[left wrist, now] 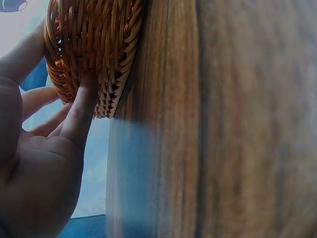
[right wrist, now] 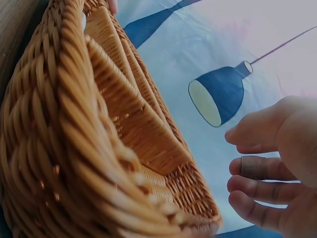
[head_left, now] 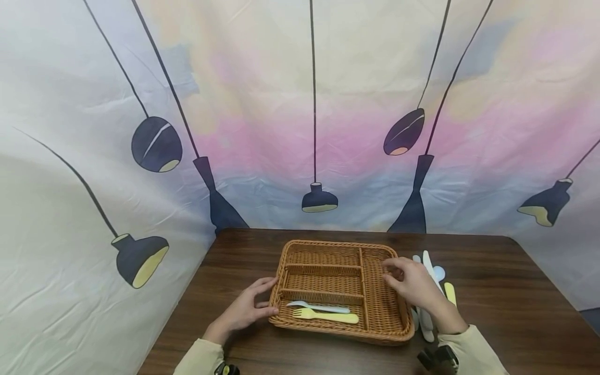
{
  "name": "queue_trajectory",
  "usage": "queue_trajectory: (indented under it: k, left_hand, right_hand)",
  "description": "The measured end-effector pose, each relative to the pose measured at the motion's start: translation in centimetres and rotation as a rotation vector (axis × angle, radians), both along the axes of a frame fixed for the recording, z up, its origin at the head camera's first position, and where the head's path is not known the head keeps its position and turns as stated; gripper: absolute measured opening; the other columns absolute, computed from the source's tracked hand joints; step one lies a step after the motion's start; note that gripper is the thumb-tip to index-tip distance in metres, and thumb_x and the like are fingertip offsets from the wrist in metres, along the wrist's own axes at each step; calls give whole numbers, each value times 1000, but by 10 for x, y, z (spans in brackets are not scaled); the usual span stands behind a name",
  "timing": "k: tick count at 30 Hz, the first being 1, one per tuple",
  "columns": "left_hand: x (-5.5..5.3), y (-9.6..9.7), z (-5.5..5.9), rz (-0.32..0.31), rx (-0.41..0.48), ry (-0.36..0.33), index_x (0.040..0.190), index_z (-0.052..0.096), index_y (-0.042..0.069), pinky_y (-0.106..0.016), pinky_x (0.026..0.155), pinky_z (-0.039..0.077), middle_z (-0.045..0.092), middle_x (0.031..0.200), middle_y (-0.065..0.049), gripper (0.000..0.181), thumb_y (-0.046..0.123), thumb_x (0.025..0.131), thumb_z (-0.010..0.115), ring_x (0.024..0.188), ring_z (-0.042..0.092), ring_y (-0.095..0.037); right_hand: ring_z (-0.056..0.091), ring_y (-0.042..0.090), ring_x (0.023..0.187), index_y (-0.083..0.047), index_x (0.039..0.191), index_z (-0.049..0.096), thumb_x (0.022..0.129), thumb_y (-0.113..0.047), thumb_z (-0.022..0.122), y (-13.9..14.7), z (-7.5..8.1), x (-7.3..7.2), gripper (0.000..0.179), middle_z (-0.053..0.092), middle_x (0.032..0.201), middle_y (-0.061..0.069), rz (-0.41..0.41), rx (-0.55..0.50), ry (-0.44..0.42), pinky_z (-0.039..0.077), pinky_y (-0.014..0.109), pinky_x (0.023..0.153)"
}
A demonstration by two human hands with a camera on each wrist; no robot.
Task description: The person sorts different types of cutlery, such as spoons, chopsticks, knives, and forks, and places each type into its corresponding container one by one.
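A brown wicker basket (head_left: 323, 269) with dividers stands on the table. In its front left compartment lie a pale blue fork (head_left: 328, 308) and a yellow fork (head_left: 333, 316), side by side. My left hand (head_left: 246, 307) rests against the basket's left side, its fairly straight fingers touching the outer weave (left wrist: 91, 44). Over the long right compartment hovers my right hand (head_left: 414, 281), fingers loosely bent and nothing between them. In the right wrist view, that hand (right wrist: 277, 163) appears apart from the basket rim (right wrist: 79, 99).
Right of the basket lies loose cutlery, partly hidden by my right arm: a white knife (head_left: 428, 263), a pale blue spoon (head_left: 439, 273), a yellow handle (head_left: 450, 292) and several pale pieces. Behind the dark wooden table (head_left: 506, 291) hangs a cloth printed with lamps (head_left: 320, 199).
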State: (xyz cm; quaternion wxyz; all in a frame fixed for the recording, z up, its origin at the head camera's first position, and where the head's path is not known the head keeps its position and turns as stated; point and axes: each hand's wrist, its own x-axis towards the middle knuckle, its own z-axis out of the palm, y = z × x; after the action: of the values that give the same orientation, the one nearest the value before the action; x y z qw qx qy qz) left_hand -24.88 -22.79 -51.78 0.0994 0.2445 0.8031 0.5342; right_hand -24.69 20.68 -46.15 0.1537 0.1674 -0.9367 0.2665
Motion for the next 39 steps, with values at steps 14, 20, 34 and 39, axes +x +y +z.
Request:
queue_trajectory:
  k: [14, 20, 34, 39]
  left_hand:
    - [-1, -1, 0, -6, 14, 7, 148, 36, -2, -28, 96, 55, 31, 149, -25, 79, 17, 84, 78, 130, 42, -47]
    - [-1, -1, 0, -6, 12, 11, 148, 36, -2, -28, 96, 55, 31, 149, -25, 79, 17, 84, 78, 131, 41, -47]
    - [-1, 0, 2, -2, 17, 4, 148, 36, -3, -28, 96, 55, 30, 149, -25, 79, 16, 84, 78, 131, 40, -47]
    - [-1, 0, 1, -1, 20, 3, 148, 36, -3, -28, 96, 55, 31, 149, -25, 79, 17, 84, 78, 131, 40, -48]
  right_hand:
    - [63, 11, 69, -4, 111, 70, 85, -12, 74, 27, -8, 1, 27, 69, 88, 5, -37, 3, -1, 51, 23, 51]
    - [63, 13, 72, -5, 110, 70, 85, -15, 74, 35, -10, 4, 27, 71, 95, 9, -63, 9, -22, 53, 23, 55]
    - [61, 13, 74, -4, 112, 69, 85, -15, 73, 47, -12, 5, 30, 70, 98, 10, -102, 27, -53, 47, 24, 52]
    - [60, 12, 71, -3, 113, 68, 85, -15, 73, 49, -15, 6, 31, 70, 95, 11, -108, 34, -76, 46, 24, 51]
